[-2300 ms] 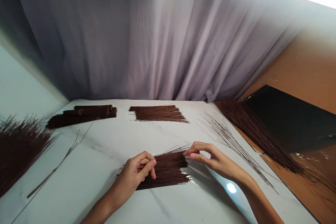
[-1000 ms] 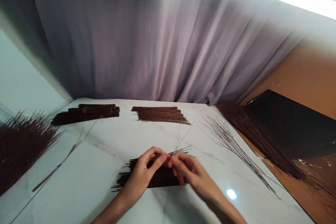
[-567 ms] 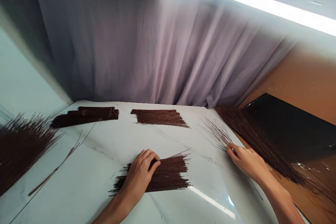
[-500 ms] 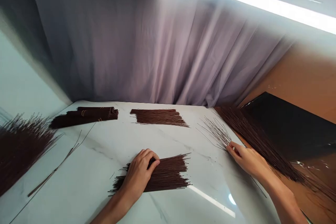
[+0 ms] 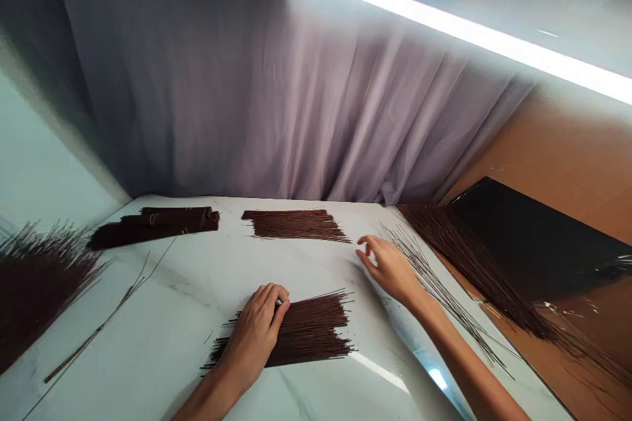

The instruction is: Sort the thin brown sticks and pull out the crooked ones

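Observation:
My left hand (image 5: 257,332) rests on the near pile of thin dark-brown sticks (image 5: 316,329), its fingers curled and pressed down over the pile's left part. The thumb and index finger close over the sticks; the underside of the hand is hidden. My right hand (image 5: 388,266) hovers over the white table with its fingers apart and nothing in them. It is just right of the far pile of brown sticks (image 5: 296,225). Behind my right forearm, a loose spread of long thin sticks (image 5: 444,296) lies along the table's right side.
Dark tied bundles (image 5: 162,223) lie at the back left, beside a large mass of sticks (image 5: 39,283). Several stray sticks (image 5: 111,316) cross the left side. Beyond the right edge are a long stick bundle (image 5: 484,270) and a black sheet (image 5: 533,237). A curtain (image 5: 296,112) hangs behind.
My right hand has let go of the loose sticks on the right, which now lie flat, and moved left and slightly up. My left hand stays on the near pile. The view has tilted slightly.

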Action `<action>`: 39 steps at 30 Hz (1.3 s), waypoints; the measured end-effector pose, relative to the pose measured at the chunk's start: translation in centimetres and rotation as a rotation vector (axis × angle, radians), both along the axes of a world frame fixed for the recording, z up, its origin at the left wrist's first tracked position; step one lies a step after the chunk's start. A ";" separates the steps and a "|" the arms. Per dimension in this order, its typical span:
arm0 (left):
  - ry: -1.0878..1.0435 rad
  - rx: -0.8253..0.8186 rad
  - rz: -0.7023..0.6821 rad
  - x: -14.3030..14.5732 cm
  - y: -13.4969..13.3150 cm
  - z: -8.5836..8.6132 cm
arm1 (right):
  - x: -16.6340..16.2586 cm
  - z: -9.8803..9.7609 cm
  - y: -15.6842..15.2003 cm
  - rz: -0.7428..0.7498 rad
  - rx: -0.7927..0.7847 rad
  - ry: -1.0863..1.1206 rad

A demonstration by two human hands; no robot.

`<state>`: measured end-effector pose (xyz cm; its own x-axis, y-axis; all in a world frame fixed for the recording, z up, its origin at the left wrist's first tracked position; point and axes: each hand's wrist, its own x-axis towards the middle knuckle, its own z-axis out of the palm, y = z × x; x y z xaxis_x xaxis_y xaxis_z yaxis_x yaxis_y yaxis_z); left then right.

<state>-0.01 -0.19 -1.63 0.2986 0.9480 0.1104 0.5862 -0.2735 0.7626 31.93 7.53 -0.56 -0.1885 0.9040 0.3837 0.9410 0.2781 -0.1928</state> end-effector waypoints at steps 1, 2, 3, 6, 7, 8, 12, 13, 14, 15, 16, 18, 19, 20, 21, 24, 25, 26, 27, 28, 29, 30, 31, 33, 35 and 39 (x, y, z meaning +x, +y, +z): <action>0.019 0.016 -0.001 -0.2 0.0 -0.1 | -1.5 -0.1 1.2 0.049 -0.003 -0.012; 0.035 0.031 -0.008 -0.4 0.1 -0.2 | -2.9 -0.3 2.4 0.083 0.000 -0.021; 0.043 0.042 -0.017 -0.6 0.1 -0.3 | -4.1 -0.5 3.5 0.105 0.007 -0.028; 0.036 0.051 -0.039 -1.0 0.1 -0.5 | -6.9 -1.4 6.0 0.130 0.035 -0.048; 0.031 0.053 -0.038 -1.1 0.0 -0.6 | -7.6 -1.7 6.6 0.136 0.043 -0.059; 0.029 0.057 -0.035 -1.1 0.0 -0.6 | -8.1 -2.0 7.2 0.142 0.049 -0.071; 0.049 0.078 -0.033 -1.0 0.0 -0.4 | -8.9 -3.0 8.7 0.140 0.051 -0.136; 0.055 0.083 -0.035 -0.9 0.0 -0.3 | -8.9 -3.2 8.9 0.131 0.049 -0.152; 0.062 0.087 -0.036 -0.9 0.0 -0.3 | -8.9 -3.4 9.0 0.120 0.047 -0.167; 0.072 0.092 -0.036 -0.8 0.0 -0.2 | -8.9 -3.5 9.1 0.109 0.048 -0.179; 0.088 0.099 -0.037 -0.7 -0.1 -0.1 | -8.9 -3.6 9.2 0.098 0.051 -0.187; 0.142 0.130 -0.036 -0.7 -0.1 0.0 | -8.9 -3.8 9.2 0.079 0.062 -0.193; 0.175 0.153 -0.032 -0.6 -0.2 0.0 | -8.9 -3.8 9.1 0.072 0.068 -0.192; 0.206 0.180 -0.026 -0.6 -0.3 -0.1 | -9.0 -3.9 9.1 0.069 0.073 -0.188; 0.231 0.207 -0.017 -0.6 -0.3 -0.1 | -9.0 -3.9 9.1 0.068 0.078 -0.182; 0.266 0.254 -0.001 -0.6 -0.3 -0.4 | -9.0 -3.8 8.8 0.068 0.092 -0.145; 0.277 0.260 -0.001 -0.7 -0.3 -0.5 | -9.0 -3.7 8.7 0.066 0.098 -0.126; 0.295 0.263 -0.002 -0.7 -0.2 -0.6 | -9.0 -3.6 8.5 0.063 0.106 -0.103; 0.318 0.264 -0.003 -0.7 -0.2 -0.7 | -8.9 -3.5 8.2 0.061 0.114 -0.078; 0.344 0.264 -0.002 -0.7 -0.1 -0.9 | -8.9 -3.3 7.9 0.060 0.123 -0.052; 0.367 0.263 0.003 -0.8 -0.1 -1.0 | -8.8 -3.2 7.4 0.061 0.131 -0.026; 0.381 0.259 0.008 -0.8 -0.1 -1.1 | -8.6 -3.0 6.9 0.063 0.138 0.001; 0.382 0.255 0.012 -0.9 -0.1 -1.2 | -8.4 -2.9 6.4 0.065 0.145 0.028; 0.350 0.249 0.021 -1.1 -0.1 -1.4 | -7.8 -2.8 5.0 0.066 0.158 0.082; 0.298 0.249 0.027 -1.3 -0.2 -1.5 | -6.9 -2.7 3.4 0.057 0.173 0.133; 0.214 0.247 0.026 -1.5 -0.2 -1.9 | -5.4 -2.8 0.8 0.037 0.192 0.208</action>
<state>-1.49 -0.40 -3.49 0.3163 0.9078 0.2753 0.7351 -0.4180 0.5337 26.55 8.30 -3.35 -0.1193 0.8052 0.5808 0.8755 0.3612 -0.3210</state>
